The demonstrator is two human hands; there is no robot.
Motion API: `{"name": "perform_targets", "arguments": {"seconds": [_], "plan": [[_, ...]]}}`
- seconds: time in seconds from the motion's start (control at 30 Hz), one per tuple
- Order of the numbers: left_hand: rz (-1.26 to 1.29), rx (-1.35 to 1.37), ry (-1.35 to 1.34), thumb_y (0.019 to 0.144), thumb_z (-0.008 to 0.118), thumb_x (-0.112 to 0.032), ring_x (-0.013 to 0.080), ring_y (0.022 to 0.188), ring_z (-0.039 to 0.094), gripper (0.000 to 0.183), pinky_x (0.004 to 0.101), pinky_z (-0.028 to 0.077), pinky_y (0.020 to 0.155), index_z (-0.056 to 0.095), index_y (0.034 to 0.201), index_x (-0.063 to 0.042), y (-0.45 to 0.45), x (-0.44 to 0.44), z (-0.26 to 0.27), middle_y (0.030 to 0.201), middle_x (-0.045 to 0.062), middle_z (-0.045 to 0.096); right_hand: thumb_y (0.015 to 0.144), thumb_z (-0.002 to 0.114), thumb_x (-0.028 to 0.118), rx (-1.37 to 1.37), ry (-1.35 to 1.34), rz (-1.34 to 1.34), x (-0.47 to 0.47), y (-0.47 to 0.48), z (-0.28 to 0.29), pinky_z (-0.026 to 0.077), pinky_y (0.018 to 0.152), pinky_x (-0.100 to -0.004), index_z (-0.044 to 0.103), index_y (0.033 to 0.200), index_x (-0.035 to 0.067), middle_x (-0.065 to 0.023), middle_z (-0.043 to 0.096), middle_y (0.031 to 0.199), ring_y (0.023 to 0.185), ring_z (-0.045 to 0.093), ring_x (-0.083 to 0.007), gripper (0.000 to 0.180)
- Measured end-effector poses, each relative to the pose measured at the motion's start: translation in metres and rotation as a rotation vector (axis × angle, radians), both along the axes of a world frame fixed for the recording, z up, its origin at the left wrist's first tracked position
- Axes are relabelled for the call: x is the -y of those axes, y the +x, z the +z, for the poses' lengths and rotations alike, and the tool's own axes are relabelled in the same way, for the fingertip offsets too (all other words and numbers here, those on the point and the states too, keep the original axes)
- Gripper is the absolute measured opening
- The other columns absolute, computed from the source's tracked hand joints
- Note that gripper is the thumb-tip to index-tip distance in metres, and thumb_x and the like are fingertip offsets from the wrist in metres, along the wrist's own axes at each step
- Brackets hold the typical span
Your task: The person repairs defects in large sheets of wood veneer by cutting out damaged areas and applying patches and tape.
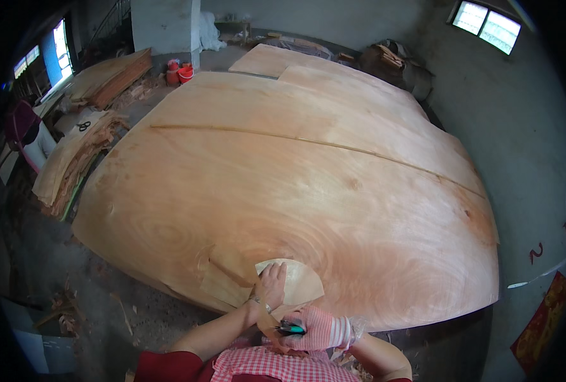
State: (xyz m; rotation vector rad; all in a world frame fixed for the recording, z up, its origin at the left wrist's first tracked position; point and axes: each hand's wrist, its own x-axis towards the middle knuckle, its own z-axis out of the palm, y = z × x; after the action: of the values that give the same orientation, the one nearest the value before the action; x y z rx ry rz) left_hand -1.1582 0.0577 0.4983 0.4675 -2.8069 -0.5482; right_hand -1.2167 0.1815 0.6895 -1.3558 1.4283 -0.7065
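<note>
My bare left hand (271,288) presses flat on a pale fan-shaped piece of veneer (303,284), with its fingers pointing away from me and the thumb hidden. The piece lies at the near edge of a large wood veneer sheet (283,191). In a pink-and-white striped glove, my right hand (316,329) grips a small tool with a green and black handle (291,328); its kind is hard to tell. A narrow veneer strip (266,322) hangs over the edge between my hands. Left of my left hand is another thin veneer piece (223,281).
A thin strip (302,139) runs across the large sheet. At the left, scissors (83,126) lie on a veneer stack (68,157), near a partly seen person (27,129). Red buckets (185,73) stand farther back. Wood scraps (65,310) lie on the floor; a wall (507,143) bounds the right.
</note>
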Motion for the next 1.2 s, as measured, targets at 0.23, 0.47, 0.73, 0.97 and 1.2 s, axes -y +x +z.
{"name": "perform_targets", "arguments": {"seconds": [0.23, 0.47, 0.73, 0.97, 1.2], "plan": [[-0.057, -0.056, 0.392, 0.079, 0.049, -0.002, 0.0327, 0.106, 0.051, 0.029, 0.0355, 0.042, 0.09, 0.054, 0.107, 0.002, 0.035, 0.017, 0.051, 0.113, 0.023, 0.052, 0.073, 0.065, 0.016, -0.279, 0.26, -0.398, 0.037, -0.062, 0.027, 0.05, 0.055, -0.0281, 0.059, 0.099, 0.004, -0.0087, 0.062, 0.072, 0.061, 0.059, -0.0134, 0.029], [-0.126, -0.588, 0.359, 0.076, 0.052, 0.003, 0.0287, 0.086, 0.061, 0.021, 0.033, 0.05, 0.075, 0.061, 0.095, 0.001, 0.064, 0.015, 0.128, 0.097, 0.017, 0.062, 0.071, 0.061, 0.022, -0.375, 0.026, -1.482, -0.118, -0.27, -0.032, 0.039, 0.037, -0.029, 0.06, 0.078, 0.004, -0.0051, 0.054, 0.057, 0.041, 0.046, -0.0122, 0.02], [-0.281, -0.292, 0.399, 0.084, 0.05, -0.006, 0.0329, 0.091, 0.056, 0.02, 0.0391, 0.045, 0.078, 0.057, 0.1, 0.003, 0.042, -0.049, 0.097, 0.103, 0.021, 0.057, 0.074, 0.062, 0.026, -0.282, -0.099, -1.959, -0.324, -0.259, -0.059, 0.038, 0.04, -0.0292, 0.063, 0.084, 0.007, -0.0024, 0.051, 0.056, 0.04, 0.043, -0.0109, 0.021], [-0.382, -0.23, 0.515, 0.083, 0.048, -0.002, 0.0315, 0.093, 0.056, 0.02, 0.0363, 0.044, 0.084, 0.059, 0.099, 0.002, 0.01, -0.12, 0.093, 0.098, 0.018, 0.059, 0.083, 0.054, 0.017, -0.523, -1.071, -2.379, -0.493, -0.241, 0.073, 0.029, 0.035, -0.0238, 0.057, 0.068, 0.006, 0.0, 0.054, 0.061, 0.04, 0.041, -0.0077, 0.019], [-0.562, -0.207, 0.505, 0.079, 0.048, 0.002, 0.0315, 0.092, 0.056, 0.023, 0.0372, 0.044, 0.082, 0.06, 0.099, -0.001, -0.017, -0.174, 0.112, 0.097, 0.017, 0.06, 0.082, 0.055, 0.045, -0.559, -1.226, -1.93, -0.491, -0.246, 0.292, 0.03, 0.034, -0.0234, 0.058, 0.097, 0.004, -0.0039, 0.058, 0.066, 0.036, 0.036, -0.0097, 0.044]]}}
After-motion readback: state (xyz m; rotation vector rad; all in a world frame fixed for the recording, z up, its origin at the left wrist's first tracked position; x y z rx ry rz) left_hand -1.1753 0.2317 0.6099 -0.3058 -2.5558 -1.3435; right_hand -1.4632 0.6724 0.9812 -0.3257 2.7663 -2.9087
